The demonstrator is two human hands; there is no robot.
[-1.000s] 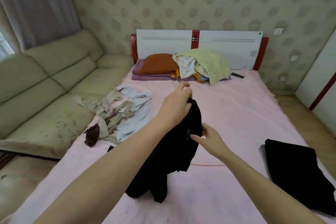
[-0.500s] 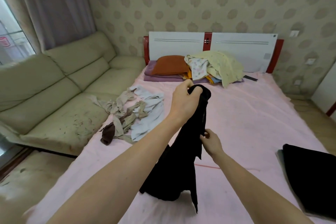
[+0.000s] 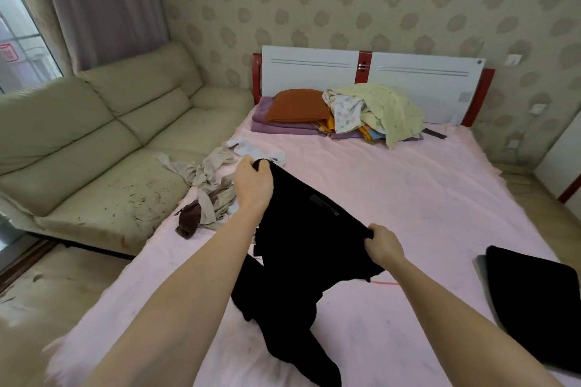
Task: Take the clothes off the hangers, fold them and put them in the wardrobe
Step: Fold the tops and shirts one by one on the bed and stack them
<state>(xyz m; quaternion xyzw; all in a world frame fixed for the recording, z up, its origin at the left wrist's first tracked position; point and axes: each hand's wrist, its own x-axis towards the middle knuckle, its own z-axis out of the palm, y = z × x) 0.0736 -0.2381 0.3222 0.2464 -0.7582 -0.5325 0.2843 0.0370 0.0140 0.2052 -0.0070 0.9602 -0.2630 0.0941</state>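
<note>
**Black garment stretched between two hands, folding barely begun**

While the black garment (image 3: 301,248) hangs spread above the pink bed (image 3: 424,198), its upper edge is pulled taut between the two hands and its lower part trails down onto the sheet near the foot of the bed. The left hand (image 3: 253,185) holds one corner high, fingers curled over the cloth; the right hand (image 3: 383,245) grips the other end lower down, fingers closed round the fabric in a fist. No hanger shows on it, so it appears already freed and ready to be laid flat and folded.

Just to the right, near the bed's edge, lies a dark folded piece (image 3: 534,302) on top of something grey, which suggests at least one item is finished. On the left side of the bed a tangle of beige and pale clothes (image 3: 213,185) lies unfolded, partly spilling toward the green sofa (image 3: 103,148) that stands against the bed. At the headboard (image 3: 371,72) an orange pillow (image 3: 295,104) sits beside a heap of yellow and patterned cloth (image 3: 377,110).

Judging from this, the task is early: one piece folded, one in hand, the beige tangle still to do, and nothing yet carried to the wardrobe, which cannot be clearly made out here.
</note>
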